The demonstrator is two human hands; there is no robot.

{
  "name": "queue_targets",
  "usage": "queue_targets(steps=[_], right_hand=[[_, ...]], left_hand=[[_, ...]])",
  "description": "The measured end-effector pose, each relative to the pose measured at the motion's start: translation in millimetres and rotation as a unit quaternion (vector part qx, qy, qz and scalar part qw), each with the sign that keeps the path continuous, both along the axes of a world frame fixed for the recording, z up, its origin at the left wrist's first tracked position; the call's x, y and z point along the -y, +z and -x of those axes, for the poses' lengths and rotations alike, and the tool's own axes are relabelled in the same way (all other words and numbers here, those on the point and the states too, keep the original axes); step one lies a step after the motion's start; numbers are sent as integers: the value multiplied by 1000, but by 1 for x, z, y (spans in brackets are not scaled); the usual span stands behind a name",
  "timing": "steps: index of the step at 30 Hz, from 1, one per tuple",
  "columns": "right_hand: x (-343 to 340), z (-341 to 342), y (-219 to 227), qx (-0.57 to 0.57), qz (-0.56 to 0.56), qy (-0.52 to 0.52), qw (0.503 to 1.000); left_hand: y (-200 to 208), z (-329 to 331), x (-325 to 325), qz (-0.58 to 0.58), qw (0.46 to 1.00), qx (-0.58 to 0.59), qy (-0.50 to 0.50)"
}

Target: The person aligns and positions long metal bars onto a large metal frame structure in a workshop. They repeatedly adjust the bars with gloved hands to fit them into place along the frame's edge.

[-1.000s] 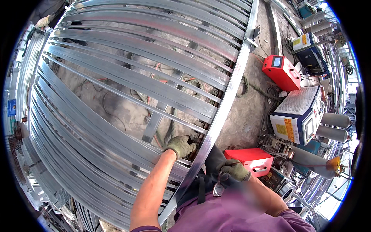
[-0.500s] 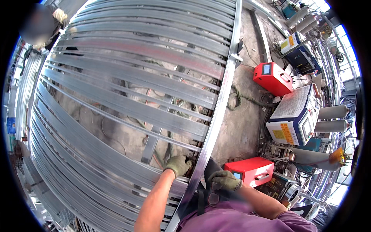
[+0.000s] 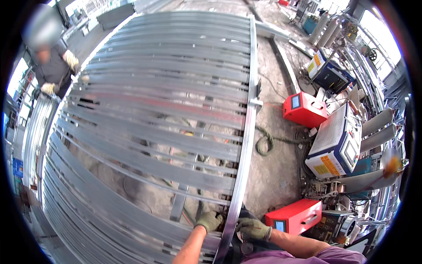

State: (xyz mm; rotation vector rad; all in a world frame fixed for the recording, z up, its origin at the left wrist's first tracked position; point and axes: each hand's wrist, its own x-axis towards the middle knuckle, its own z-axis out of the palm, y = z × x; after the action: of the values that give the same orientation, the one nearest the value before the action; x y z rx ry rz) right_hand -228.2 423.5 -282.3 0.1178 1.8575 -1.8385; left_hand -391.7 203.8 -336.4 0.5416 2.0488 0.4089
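Observation:
My left hand (image 3: 209,221), in a green-grey glove, is low in the middle, just inside the long metal side rail (image 3: 244,167). Its fingers curl down by the rail's inner face, and whatever they grip is hidden. Across the rail, on its outer side, my right hand (image 3: 254,229) wears a matching glove. Its fingers are bent closed beside the rail, and what they hold cannot be made out. Long silvery metal slats (image 3: 193,174) run leftward from the rail, with a wider gap ahead of my left hand. A short crosspiece (image 3: 178,206) shows below in that gap.
Red box-shaped machines (image 3: 294,216) stand on the floor to my right, near a white-and-blue cabinet (image 3: 336,141) and grey gas cylinders (image 3: 378,134). A thick hose (image 3: 264,145) coils beside the rail. Across the slats, at far left, a person (image 3: 55,66) in light gloves stands by stacked metal bars (image 3: 37,136).
My view has tilted up, so the slats and machines sit lower and more of the other person shows. Both my hands keep about the same places either side of the rail.

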Motion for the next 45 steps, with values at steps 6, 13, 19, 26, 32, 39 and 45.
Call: queue_targets(steps=[6, 13, 19, 26, 32, 39, 45], right_hand=[[-1, 4, -17, 84, -27, 13, 996], [-10, -4, -60, -225, -232, 212, 922], [-10, 2, -46, -186, -185, 155, 952], [-3, 17, -8, 67, -110, 67, 989], [4, 9, -16, 149, 65, -128, 978], [-11, -1, -48, -212, -214, 168, 939], [-1, 24, 31, -41, -92, 59, 993]], left_hand=[[10, -4, -5, 51, 999, 1, -18], [-9, -10, -7, 61, 997, -24, -40], [-15, -8, -9, 80, 996, -4, -27], [-10, -8, -14, 107, 994, 5, 1], [1, -4, -15, 97, 995, 11, -10], [-8, -5, -12, 62, 998, -15, 12], [16, 2, -10, -3, 999, -36, -9]])
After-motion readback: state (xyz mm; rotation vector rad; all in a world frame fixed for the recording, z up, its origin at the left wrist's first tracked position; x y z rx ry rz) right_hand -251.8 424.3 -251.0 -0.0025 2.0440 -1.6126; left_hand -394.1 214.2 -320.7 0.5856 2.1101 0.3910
